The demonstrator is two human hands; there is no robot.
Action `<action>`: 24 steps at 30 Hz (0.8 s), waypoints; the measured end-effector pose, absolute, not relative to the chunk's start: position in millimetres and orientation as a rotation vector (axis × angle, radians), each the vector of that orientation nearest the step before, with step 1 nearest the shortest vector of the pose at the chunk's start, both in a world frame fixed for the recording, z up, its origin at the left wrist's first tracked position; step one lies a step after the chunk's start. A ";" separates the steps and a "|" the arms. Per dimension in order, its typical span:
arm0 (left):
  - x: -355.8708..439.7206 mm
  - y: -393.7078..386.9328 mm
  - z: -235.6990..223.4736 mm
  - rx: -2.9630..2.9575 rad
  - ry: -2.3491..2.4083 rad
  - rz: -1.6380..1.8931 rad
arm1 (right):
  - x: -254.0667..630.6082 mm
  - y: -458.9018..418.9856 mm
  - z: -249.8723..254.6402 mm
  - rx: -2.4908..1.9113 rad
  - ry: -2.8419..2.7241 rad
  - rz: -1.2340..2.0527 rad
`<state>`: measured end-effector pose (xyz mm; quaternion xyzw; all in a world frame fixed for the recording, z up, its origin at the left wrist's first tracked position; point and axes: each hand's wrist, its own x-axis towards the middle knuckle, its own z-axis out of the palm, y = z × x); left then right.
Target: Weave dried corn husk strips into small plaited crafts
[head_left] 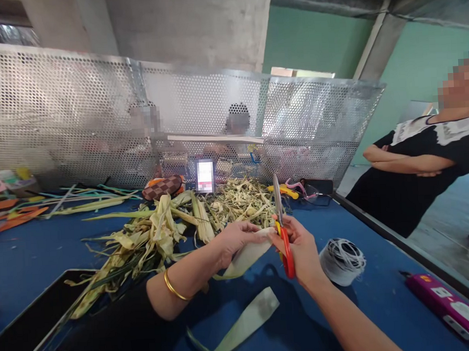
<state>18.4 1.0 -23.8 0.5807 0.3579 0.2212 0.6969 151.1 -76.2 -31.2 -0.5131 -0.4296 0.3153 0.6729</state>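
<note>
Between the fingers of my left hand (238,241) is a pale corn husk (244,257), stretched out above the blue table (304,313). My right hand (303,248) grips a pair of scissors (288,251) with red and yellow handles, the blades pointing up and away. The thumb and fingers of that hand also meet the husk's right end. A second cut husk strip (250,318) lies on the table below my hands. To the left is a heap of dry husks (159,232), and behind my hands a pile of shredded husk (241,198).
A spool of grey-white string (343,261) stands right of my right hand. Farther right lies a magenta box-shaped object (448,306). A lit phone (205,176) and a checkered pouch (162,187) sit near the perforated metal screen (207,98). A person (410,161) stands at right, arms crossed.
</note>
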 end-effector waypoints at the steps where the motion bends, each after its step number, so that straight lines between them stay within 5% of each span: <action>1: 18.5 0.4 -23.8 1.267 0.796 0.443 | 150.9 -76.0 -31.6 -1.161 -0.969 0.701; 24: 3.6 23.2 -3.2 1.238 1.007 0.743 | 182.9 -87.7 -24.0 -1.606 -1.484 0.734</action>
